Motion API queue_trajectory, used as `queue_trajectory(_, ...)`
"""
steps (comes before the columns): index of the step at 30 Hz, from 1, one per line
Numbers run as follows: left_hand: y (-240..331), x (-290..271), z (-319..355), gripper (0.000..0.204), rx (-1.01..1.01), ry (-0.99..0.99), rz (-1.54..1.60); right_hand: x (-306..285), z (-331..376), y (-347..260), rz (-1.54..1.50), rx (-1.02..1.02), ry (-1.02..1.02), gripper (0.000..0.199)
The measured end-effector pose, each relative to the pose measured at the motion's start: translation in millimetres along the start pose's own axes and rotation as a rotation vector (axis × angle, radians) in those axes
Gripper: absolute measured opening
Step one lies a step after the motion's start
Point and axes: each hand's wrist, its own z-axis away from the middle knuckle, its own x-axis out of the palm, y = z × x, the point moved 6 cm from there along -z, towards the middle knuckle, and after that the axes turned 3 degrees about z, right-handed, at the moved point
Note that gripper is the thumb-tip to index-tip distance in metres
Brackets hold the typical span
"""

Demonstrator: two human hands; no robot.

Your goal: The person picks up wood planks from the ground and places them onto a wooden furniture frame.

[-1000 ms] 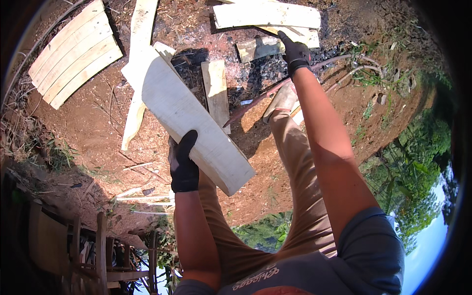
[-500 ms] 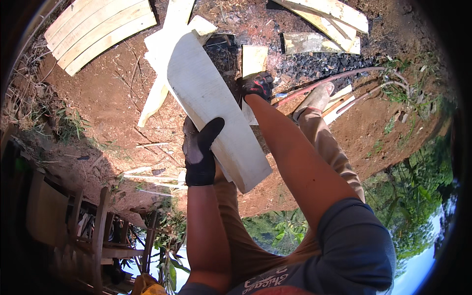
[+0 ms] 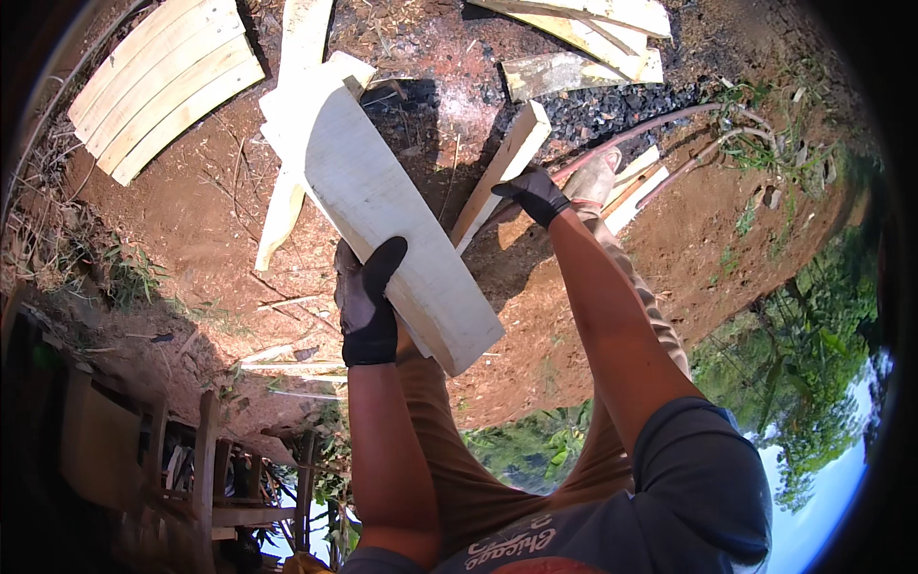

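Your left hand (image 3: 368, 301) wears a dark glove and holds a wide, pale board (image 3: 406, 210) near its close end, with the thumb lying on top. This board is right in front of you, on a slant, with its far end up and to the left. That far end covers part of a long plank (image 3: 306, 38), but the sun is so bright there that you cannot tell if the two touch. Your right hand (image 3: 535, 194), gloved too, holds the side of a narrow board (image 3: 512, 148). This narrow board is tilted, and its lower end is just beside the wide board's right side. Past your left hand, four boards (image 3: 167, 86) lie side by side on the brown dirt (image 3: 191, 210). Far off to the right, more boards (image 3: 593, 24) lie in a messy pile, close to some black coals (image 3: 612, 110). A pinkish hose (image 3: 660, 122) bends over the ground near your shoe (image 3: 598, 179). Thin sticks (image 3: 287, 366) lie just left of your left wrist.
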Motion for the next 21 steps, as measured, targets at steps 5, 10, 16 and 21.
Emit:
queue_trajectory(5, -9, 10, 3, 0.055, -0.011, 0.021, -0.067, -6, 26, -1, -0.770, 0.060, 0.118, 0.026)
queue_trajectory(10, -17, 39, 4, 0.065, -0.034, -0.014, -0.082, -49, -2, -3, -0.787, 0.019, 0.350, 0.036)
queue_trajectory(16, -22, 63, 4, 0.066, -0.008, -0.076, -0.172, -131, 39, -5, 0.167, 0.144, 0.755, 0.053)
queue_trajectory(21, -53, 70, -9, 0.056, -0.062, -0.097, -0.197, -246, 88, 72, 0.928, 0.152, 0.696, 0.038)
